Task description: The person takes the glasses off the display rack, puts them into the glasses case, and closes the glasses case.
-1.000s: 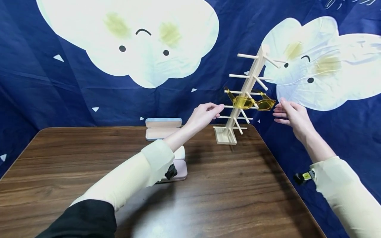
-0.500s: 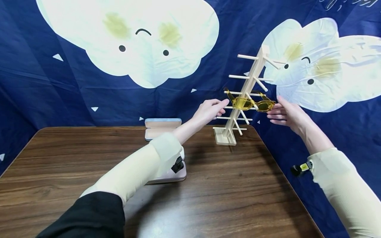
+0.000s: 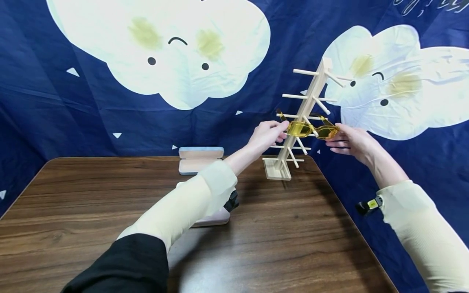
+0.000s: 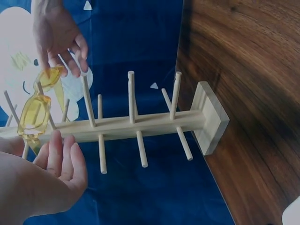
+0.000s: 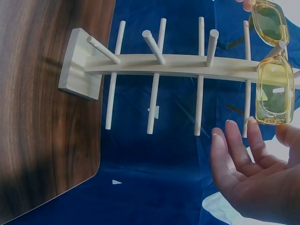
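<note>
Yellow-framed sunglasses [image 3: 299, 129] rest on the pegs of a pale wooden display stand [image 3: 316, 87], their lenses facing me. My left hand [image 3: 267, 134] pinches the left outer corner of the frame with thumb and index finger. At the opposite corner, my right hand [image 3: 357, 142] pinches the frame; its other fingers are spread below. The right wrist view shows thumb and index finger at the lower end of the sunglasses [image 5: 274, 89]. In the left wrist view, the left hand [image 4: 47, 183] lies under the near lens, partly cut off by the frame edge.
The stand's base is near the back right of the wooden table [image 3: 293, 244]. An open blue glasses case [image 3: 200, 151] lies at the back edge. A lilac case [image 3: 216, 219] is mostly hidden under my left sleeve. A blue cloth with clouds hangs behind.
My left hand has moved right to the sunglasses, and my right hand has moved left to them. Both hands have taken hold of the frame's corners. The sunglasses have barely moved.
</note>
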The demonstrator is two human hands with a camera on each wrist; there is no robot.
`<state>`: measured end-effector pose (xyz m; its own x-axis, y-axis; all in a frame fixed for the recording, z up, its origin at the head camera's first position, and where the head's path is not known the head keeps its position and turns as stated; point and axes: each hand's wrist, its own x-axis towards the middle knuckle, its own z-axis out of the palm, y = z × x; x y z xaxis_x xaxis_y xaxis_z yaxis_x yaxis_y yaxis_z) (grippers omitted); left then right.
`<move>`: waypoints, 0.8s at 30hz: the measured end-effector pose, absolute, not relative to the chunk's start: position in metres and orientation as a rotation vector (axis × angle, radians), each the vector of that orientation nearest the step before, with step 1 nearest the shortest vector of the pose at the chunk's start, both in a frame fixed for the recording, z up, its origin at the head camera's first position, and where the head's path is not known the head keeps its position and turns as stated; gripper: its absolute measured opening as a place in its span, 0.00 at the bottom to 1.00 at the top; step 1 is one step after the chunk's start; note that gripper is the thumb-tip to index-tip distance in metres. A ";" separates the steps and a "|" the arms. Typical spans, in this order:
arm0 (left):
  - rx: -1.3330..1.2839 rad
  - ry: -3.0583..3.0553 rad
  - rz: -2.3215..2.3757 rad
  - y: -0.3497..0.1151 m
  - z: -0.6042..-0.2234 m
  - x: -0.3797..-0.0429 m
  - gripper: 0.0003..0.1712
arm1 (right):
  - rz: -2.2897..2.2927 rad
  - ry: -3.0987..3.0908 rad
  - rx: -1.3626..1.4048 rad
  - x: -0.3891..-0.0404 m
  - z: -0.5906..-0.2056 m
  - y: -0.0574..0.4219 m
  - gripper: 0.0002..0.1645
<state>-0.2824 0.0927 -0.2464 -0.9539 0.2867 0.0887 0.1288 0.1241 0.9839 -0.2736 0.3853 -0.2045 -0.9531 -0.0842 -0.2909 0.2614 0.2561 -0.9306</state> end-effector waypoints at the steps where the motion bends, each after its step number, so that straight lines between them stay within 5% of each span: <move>1: 0.416 2.259 1.964 0.093 -0.246 -0.282 0.24 | -1.761 2.245 0.167 -0.273 -0.204 0.385 0.19; 24: 0.448 2.238 2.001 0.093 -0.238 -0.268 0.22 | -2.025 2.126 0.099 -0.245 -0.202 0.388 0.15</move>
<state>-0.2682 0.0927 -0.2384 -0.9509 0.2868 0.1161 0.1473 0.0897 0.9850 -0.2446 0.3879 -0.2015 -0.9769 -0.0916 -0.1929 0.1882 0.0574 -0.9805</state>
